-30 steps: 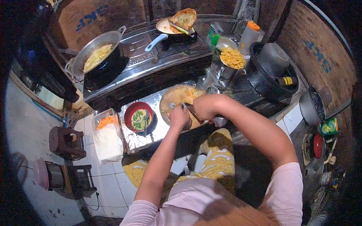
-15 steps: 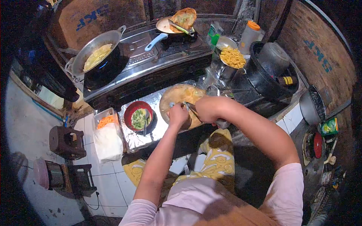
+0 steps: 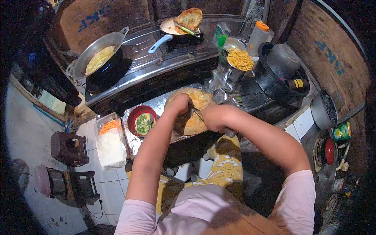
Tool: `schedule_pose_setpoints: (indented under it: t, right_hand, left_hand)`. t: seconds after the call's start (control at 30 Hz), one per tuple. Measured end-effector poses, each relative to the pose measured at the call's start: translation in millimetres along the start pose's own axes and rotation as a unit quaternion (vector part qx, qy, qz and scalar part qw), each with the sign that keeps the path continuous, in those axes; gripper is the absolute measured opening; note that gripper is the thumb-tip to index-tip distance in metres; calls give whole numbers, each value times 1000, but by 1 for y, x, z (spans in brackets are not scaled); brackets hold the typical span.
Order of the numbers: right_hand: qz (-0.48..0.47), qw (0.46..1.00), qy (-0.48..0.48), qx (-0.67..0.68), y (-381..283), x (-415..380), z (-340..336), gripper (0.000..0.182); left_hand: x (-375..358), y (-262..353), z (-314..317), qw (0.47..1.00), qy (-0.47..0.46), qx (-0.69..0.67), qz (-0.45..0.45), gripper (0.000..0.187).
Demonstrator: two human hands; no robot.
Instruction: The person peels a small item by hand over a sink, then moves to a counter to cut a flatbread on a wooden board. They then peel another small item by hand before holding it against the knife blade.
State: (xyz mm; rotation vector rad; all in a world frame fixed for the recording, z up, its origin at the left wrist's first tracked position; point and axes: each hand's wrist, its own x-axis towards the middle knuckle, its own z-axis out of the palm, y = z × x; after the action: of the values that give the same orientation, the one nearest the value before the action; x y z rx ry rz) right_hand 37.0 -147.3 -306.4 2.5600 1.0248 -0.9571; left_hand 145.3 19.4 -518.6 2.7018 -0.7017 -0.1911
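My right hand (image 3: 213,117) is closed on a knife (image 3: 198,114), whose narrow blade points left over a round wooden chopping board (image 3: 194,127). Just left of the blade, my left hand (image 3: 181,103) is curled above the board's left side. Its fingertips are turned away, so whatever it holds is hidden. Yellowish moist residue covers part of the board. Close by on the left stands a red bowl (image 3: 131,122) with chopped greens (image 3: 142,124) in a pale mixture and a spoon.
Behind the board is a stove (image 3: 150,58) carrying a wok (image 3: 80,64) of yellow food over a flame and a frying pan (image 3: 168,28). A pot of cut yellow pieces (image 3: 239,60) and a black pot (image 3: 268,80) stand right. Shredded orange food (image 3: 109,126) sits in a container left.
My left hand has moved up and slightly left across the board; the small pale item seen at its fingers is out of sight. My right hand stays nearly in place with the knife.
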Motion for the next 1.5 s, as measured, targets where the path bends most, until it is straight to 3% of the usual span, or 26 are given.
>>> schedule_pose_setpoints:
  t: [0.23,0.3,0.4,0.63,0.8,0.87,0.9,1.03,1.2,1.3,1.4,1.5]
  right_hand:
    - [-23,999,9,-28,4,-11,-5,12]
    - [-11,1000,9,-6,2,-16,-10,11]
    - [1,1000,8,13,-1,-21,-14,11]
    - [-7,1000,-3,-14,-3,-9,-9,11]
    - [-51,999,-2,4,6,-6,-12,17]
    - [34,998,-28,50,4,-12,-17,20]
    - [34,998,-28,50,4,-14,-19,20]
    - [-13,999,-43,23,5,-14,-21,21]
    - [12,997,-67,47,1,-13,-27,22]
    - [-6,998,-56,40,1,-12,-28,22]
    - [39,996,-45,59,-1,-11,-26,21]
    - [-39,998,-40,-32,5,-6,-23,20]
  left_hand:
    - [-7,11,-17,999,-32,13,-10,24]
    - [-17,27,-30,997,-27,5,-78,23]
    - [-14,20,-24,999,7,20,-33,11]
    - [-10,17,-19,999,10,16,-46,13]
    - [-9,19,-23,995,-57,31,-71,22]
    - [-10,16,-21,995,-59,40,-65,22]
    - [-9,15,-20,995,-61,51,-58,22]
    - [-15,18,-24,993,-63,49,-88,23]
    - [-13,9,-20,995,19,-3,98,26]
    - [-14,13,-27,997,-36,18,68,28]
    - [-9,8,-26,996,-67,-5,64,31]
    - [-12,10,-30,995,-68,-13,74,32]
